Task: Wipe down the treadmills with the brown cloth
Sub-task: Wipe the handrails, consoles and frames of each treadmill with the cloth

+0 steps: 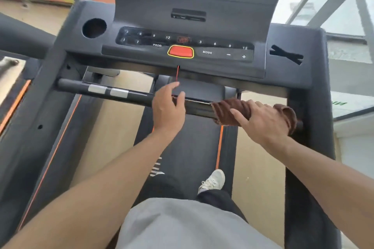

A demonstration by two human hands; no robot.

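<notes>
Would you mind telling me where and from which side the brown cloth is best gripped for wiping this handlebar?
Grip the brown cloth at its middle, coming down from above and wrapping the fingers round the handlebar. The cloth is already draped around the round bar, so a grip over the top pins it against the bar, much as the right hand lies on it now.

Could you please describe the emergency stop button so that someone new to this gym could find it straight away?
Start at the treadmill's dark console, then go to the control strip along its lower front. The stop button sits in the middle, between PROG and MODE. It is the only red, yellow-rimmed key; the others are flat black.
</notes>
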